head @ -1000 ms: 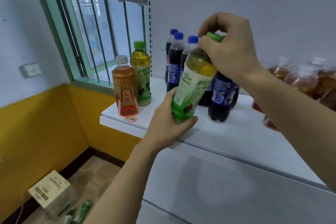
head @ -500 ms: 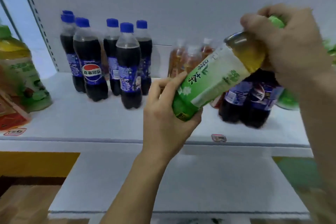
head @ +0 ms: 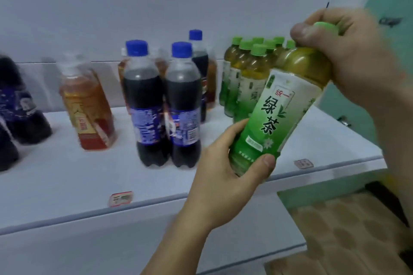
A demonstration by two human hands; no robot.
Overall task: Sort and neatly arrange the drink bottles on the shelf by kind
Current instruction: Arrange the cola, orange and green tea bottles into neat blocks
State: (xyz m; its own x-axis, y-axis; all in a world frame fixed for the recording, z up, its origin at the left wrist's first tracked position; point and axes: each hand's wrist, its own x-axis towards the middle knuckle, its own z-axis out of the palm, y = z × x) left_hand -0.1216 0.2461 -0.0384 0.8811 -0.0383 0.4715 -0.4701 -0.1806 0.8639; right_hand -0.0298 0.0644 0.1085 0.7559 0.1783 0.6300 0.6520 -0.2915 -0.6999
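We've got the green tea bottle [head: 282,105] tilted — long axis runs from base at lower left to cap at upper right, held in the air over the shelf's [head: 67,183] near right edge. Amber-green liquid, green-and-white label, green cap. Left hand [head: 225,176] grips the base, right hand [head: 348,56] grips the cap end. Behind it — a cluster of matching green tea bottles [head: 245,78]; cola bottles [head: 163,105] to the left.

Single head view, close, looking forward and down onto white shelf [head: 67,176], slightly tilted.
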